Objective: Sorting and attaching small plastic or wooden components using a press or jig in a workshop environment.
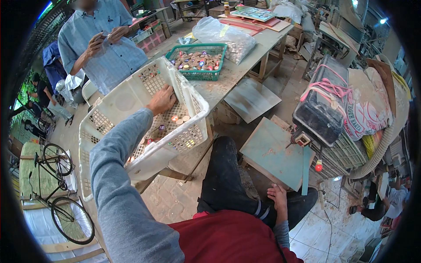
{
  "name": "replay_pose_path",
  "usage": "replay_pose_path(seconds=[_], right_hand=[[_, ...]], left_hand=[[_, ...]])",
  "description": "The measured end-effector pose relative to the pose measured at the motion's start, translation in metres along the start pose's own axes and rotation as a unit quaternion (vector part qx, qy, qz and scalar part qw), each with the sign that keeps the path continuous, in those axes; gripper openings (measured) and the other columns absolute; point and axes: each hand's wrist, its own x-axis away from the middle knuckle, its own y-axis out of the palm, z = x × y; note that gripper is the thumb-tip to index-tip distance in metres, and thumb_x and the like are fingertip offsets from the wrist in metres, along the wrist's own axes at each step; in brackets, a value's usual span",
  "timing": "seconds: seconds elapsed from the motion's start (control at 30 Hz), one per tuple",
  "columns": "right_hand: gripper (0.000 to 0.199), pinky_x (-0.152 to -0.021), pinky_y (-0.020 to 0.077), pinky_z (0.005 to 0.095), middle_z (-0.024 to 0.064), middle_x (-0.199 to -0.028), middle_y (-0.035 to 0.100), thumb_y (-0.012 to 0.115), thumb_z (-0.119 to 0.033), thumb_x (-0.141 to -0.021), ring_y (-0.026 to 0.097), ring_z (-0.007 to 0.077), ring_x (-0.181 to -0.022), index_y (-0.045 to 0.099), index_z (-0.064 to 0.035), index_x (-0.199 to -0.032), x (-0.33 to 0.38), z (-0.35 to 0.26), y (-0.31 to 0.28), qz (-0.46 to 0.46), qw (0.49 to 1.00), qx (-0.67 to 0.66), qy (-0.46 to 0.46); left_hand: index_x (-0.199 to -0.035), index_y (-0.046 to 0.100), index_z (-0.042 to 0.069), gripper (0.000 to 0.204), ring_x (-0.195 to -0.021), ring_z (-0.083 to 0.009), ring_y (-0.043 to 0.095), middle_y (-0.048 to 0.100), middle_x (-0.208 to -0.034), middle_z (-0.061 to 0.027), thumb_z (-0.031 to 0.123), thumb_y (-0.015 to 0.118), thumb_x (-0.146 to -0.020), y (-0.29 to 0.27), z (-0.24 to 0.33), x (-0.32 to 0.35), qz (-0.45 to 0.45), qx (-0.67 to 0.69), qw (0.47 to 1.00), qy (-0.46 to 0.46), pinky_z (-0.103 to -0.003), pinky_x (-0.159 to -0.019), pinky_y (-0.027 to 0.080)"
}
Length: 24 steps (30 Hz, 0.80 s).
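My left hand [162, 100] reaches into a white plastic crate [115, 110] with latticed sides. Its fingers curl down together, and their tips and anything between them are hidden. Small round wooden discs [180, 121] lie in the crate, some with coloured faces, below and beside that hand. My right hand [277, 196] rests palm up by my bent knee, near the front edge of a blue-green board [274, 151]. Its fingers are loosely apart and hold nothing.
A green basket [218, 75] of similar discs and a clear bag [223, 37] stand on the worktable [245, 65]. Across from me, a person [103, 44] holds something small. At right is a black machine [322, 105] with pink straps and a red knob [318, 167].
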Motion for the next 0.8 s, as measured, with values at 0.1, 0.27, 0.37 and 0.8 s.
replay_pose_path(seconds=[0.1,0.27,0.37,0.8], right_hand=[[0.034,-0.069,0.0545,0.0302,0.0107,-0.091,0.069,0.059,-0.032,-0.098,0.067,0.0178,-0.078,0.063,-0.0013,-0.112,-0.001,0.002,-0.001,-0.002,1.000,-0.009,0.001],[0.037,-0.069,0.0542,0.0301,0.0110,-0.092,0.070,0.060,-0.033,-0.097,0.067,0.0175,-0.078,0.063,-0.0004,-0.114,-0.003,0.004,-0.002,-0.008,1.000,-0.007,-0.004],[0.039,-0.068,0.0540,0.0302,0.0113,-0.092,0.070,0.060,-0.034,-0.097,0.067,0.0174,-0.078,0.063,0.0000,-0.116,-0.003,0.004,-0.001,-0.009,1.000,-0.001,-0.004],[0.041,-0.070,0.0535,0.0299,0.0102,-0.093,0.070,0.059,-0.035,-0.098,0.067,0.0166,-0.079,0.061,0.0001,-0.119,0.003,0.002,-0.003,-0.005,1.000,-0.006,-0.016]], left_hand=[[-0.107,0.053,-0.004,0.030,-0.087,-0.0478,0.061,0.049,-0.109,-0.0283,0.021,0.055,-0.091,-0.005,0.005,0.003,0.014,0.005,1.000,-0.003,-0.052,-0.081,0.051],[-0.124,0.052,-0.004,0.041,-0.104,-0.0502,0.057,0.048,-0.120,-0.0309,0.019,0.056,-0.090,-0.016,0.009,0.003,-0.045,0.040,0.997,-0.046,-0.051,-0.095,0.047],[-0.123,0.052,-0.003,0.040,-0.100,-0.0505,0.058,0.049,-0.119,-0.0309,0.018,0.055,-0.089,-0.014,0.007,0.003,-0.032,0.017,0.999,-0.026,-0.051,-0.093,0.049],[-0.116,0.057,-0.001,0.034,-0.099,-0.0499,0.060,0.061,-0.104,-0.0342,0.021,0.059,-0.091,0.002,0.000,0.000,-0.001,0.026,0.986,-0.166,-0.054,-0.087,0.050]])
